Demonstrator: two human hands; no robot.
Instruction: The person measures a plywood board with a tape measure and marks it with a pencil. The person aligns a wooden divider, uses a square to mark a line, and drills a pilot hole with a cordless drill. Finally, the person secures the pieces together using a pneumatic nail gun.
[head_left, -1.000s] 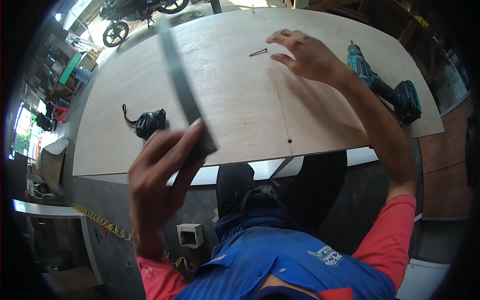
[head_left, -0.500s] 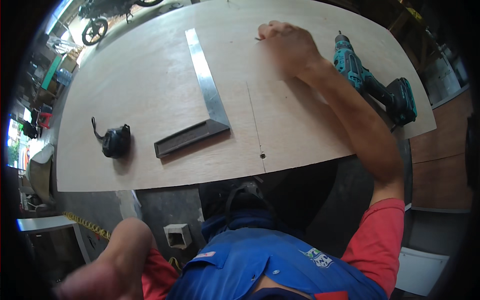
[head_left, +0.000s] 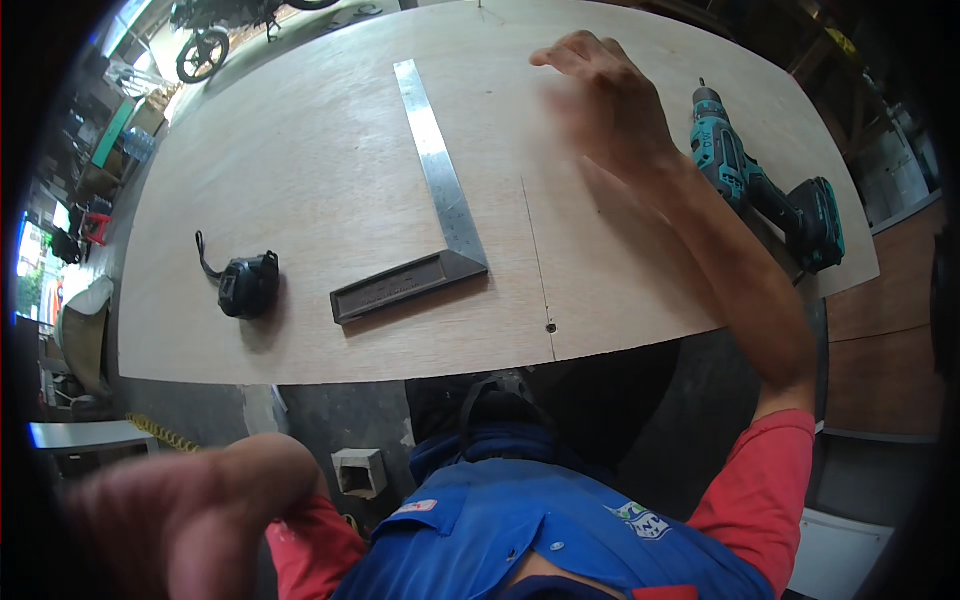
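Over the far right part of a plywood sheet (head_left: 250, 150), my right hand (head_left: 610, 110) is raised with its fingers apart. Its lower part is smeared by motion, and I see nothing held in it. My left hand (head_left: 160, 510), off the near left of the sheet, is heavily blurred, so its fingers cannot be made out. A try square (head_left: 440, 180) with a metal blade and dark stock lies mid-sheet. To its right, a thin pencil line (head_left: 535, 250) runs toward the near edge, past a small dark hole (head_left: 551, 328). A black tape measure (head_left: 249, 285) rests at the left.
A teal cordless drill (head_left: 735, 165) lies on the right side of the sheet, beyond my right forearm. Below the near edge, a hollow whitish block (head_left: 358, 472) stands on the dark floor. A motorcycle (head_left: 215, 45) is parked beyond the far left edge.
My right hand has shifted slightly right and its fingers have loosened; a small dark tip seen at them earlier no longer shows. My left hand has swung, still blurred. The view has shifted slightly.
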